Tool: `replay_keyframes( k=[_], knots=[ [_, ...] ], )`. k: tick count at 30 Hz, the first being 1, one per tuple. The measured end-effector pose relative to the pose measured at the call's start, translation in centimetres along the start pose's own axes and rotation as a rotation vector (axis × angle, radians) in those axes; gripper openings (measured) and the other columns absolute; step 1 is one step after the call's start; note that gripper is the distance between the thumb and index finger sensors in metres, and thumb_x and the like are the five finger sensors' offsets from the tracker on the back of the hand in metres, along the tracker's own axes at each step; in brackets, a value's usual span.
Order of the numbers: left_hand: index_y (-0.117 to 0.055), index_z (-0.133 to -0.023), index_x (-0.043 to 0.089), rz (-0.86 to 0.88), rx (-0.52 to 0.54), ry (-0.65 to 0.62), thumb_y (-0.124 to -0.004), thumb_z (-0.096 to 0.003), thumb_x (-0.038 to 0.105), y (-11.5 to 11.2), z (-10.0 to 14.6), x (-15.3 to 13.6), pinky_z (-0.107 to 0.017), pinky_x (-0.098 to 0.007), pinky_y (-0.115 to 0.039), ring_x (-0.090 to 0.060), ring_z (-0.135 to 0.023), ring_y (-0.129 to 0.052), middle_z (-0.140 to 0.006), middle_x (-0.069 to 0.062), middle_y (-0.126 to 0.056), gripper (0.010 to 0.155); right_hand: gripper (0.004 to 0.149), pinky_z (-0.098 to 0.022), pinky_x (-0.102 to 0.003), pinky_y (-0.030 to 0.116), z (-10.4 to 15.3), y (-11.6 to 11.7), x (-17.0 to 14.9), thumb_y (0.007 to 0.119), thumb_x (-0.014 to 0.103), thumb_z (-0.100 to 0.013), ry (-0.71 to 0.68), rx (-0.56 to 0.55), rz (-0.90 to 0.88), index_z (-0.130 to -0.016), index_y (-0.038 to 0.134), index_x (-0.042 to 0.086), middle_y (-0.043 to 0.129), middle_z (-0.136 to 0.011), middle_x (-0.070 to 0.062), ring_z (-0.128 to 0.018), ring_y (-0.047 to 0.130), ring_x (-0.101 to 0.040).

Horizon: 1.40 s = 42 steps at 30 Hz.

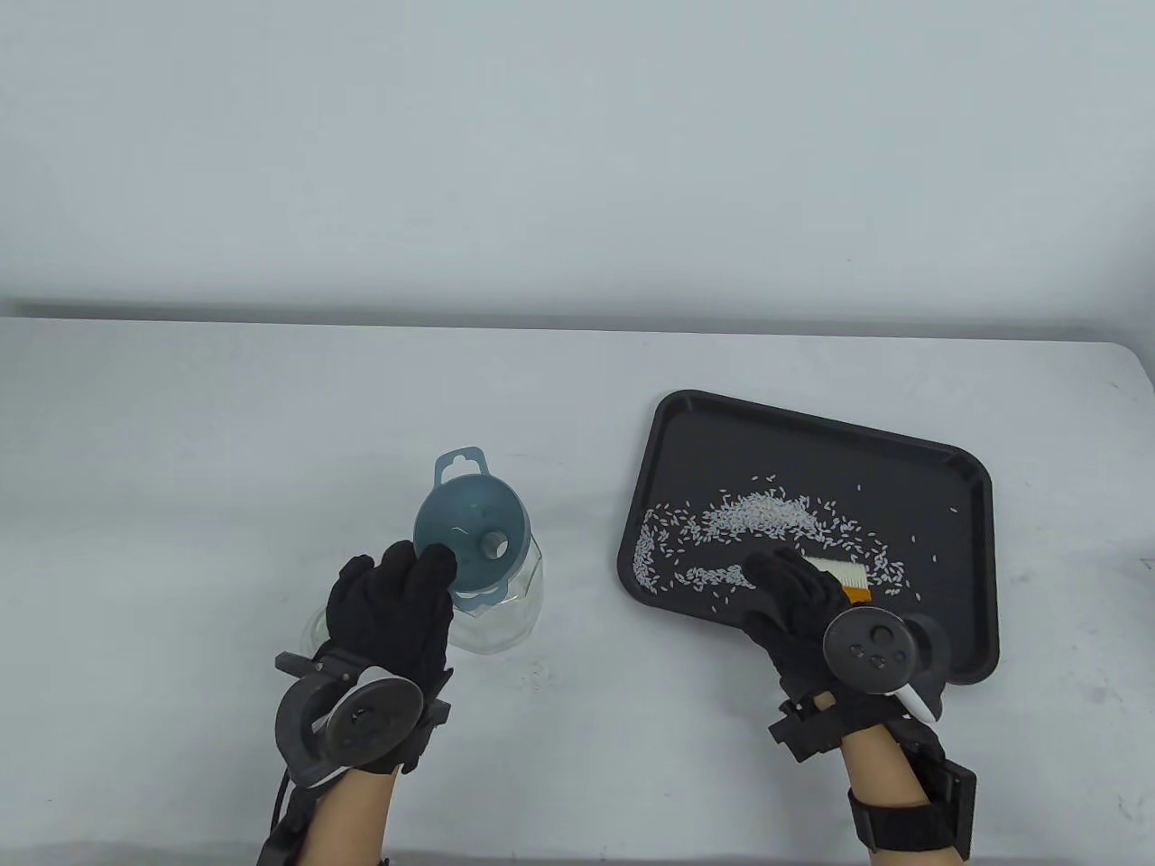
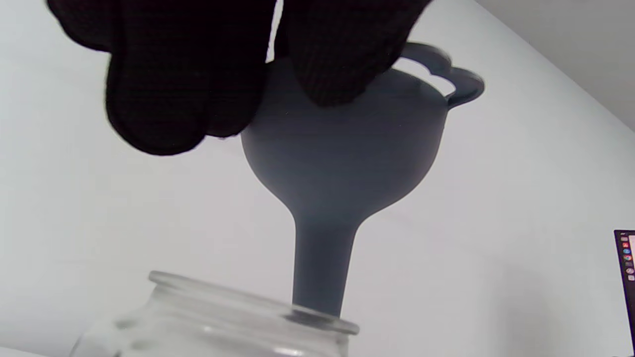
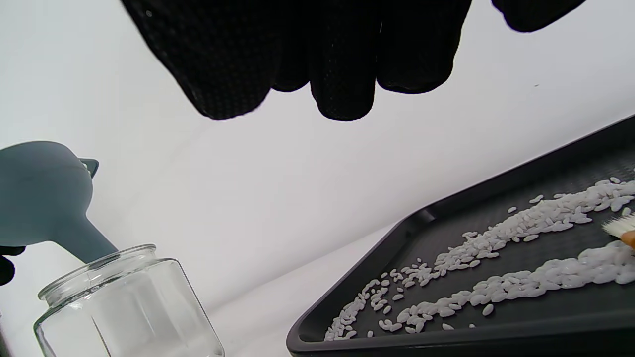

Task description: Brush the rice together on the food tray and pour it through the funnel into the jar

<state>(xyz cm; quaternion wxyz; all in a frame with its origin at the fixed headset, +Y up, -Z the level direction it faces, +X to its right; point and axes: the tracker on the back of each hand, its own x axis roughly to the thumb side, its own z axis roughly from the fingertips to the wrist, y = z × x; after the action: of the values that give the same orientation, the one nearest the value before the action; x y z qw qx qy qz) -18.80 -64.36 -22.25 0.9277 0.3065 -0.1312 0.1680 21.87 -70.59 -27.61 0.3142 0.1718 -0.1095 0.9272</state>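
A grey-blue funnel stands with its spout in the mouth of a clear glass jar. My left hand pinches the funnel's near rim, as the fingers show in the left wrist view. White rice lies in curved bands on the black food tray. My right hand holds a brush with white bristles among the rice; its white handle end sticks out behind the wrist.
The white table runs back to a pale wall. The tray sits near the table's right side, with its near right corner close to my right wrist. A screen edge shows at the right of the left wrist view.
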Motion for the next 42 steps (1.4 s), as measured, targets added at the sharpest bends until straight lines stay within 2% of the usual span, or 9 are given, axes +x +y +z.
replay_keyframes(
  k=[9,18,32,42],
  knots=[
    [-0.080,-0.094,0.010,-0.047,-0.095,0.031,-0.076,-0.0507,0.021,-2.1,-0.2,-1.1,-0.064,-0.070,-0.056,-0.054,-0.063,-0.092,-0.087,-0.036,-0.083,0.045,0.056,-0.058,-0.073,0.048,0.0,0.0,-0.2,0.078,0.029,-0.045,0.018,0.025,-0.005,-0.095,0.063,0.008,0.072,-0.097,-0.016,-0.092,0.068,-0.052],
    [-0.079,-0.095,0.010,-0.076,-0.129,0.028,-0.076,-0.0508,0.021,-3.1,-0.3,-1.2,-0.064,-0.070,-0.056,-0.054,-0.064,-0.092,-0.088,-0.037,-0.082,0.046,0.056,-0.058,-0.073,0.049,-0.1,0.0,-0.1,0.078,0.029,-0.045,0.024,0.046,-0.001,-0.095,0.063,0.008,0.072,-0.097,-0.017,-0.092,0.068,-0.052],
    [-0.076,-0.101,0.010,-0.059,-0.131,0.022,-0.075,-0.0513,0.023,-3.0,-0.2,-1.1,-0.064,-0.071,-0.055,-0.055,-0.064,-0.091,-0.088,-0.038,-0.081,0.051,0.056,-0.058,-0.073,0.049,-0.2,0.0,-0.2,0.078,0.029,-0.045,0.028,0.060,0.010,-0.095,0.063,0.008,0.072,-0.097,-0.016,-0.092,0.068,-0.052],
    [-0.074,-0.103,0.008,-0.036,-0.119,0.030,-0.075,-0.0516,0.025,-1.9,0.0,-0.4,-0.065,-0.073,-0.052,-0.057,-0.067,-0.089,-0.091,-0.040,-0.077,0.054,0.056,-0.058,-0.073,0.048,-0.1,-0.2,-0.4,0.078,0.029,-0.045,0.032,0.047,0.025,-0.095,0.063,0.008,0.072,-0.097,-0.017,-0.092,0.067,-0.053]
  ],
)
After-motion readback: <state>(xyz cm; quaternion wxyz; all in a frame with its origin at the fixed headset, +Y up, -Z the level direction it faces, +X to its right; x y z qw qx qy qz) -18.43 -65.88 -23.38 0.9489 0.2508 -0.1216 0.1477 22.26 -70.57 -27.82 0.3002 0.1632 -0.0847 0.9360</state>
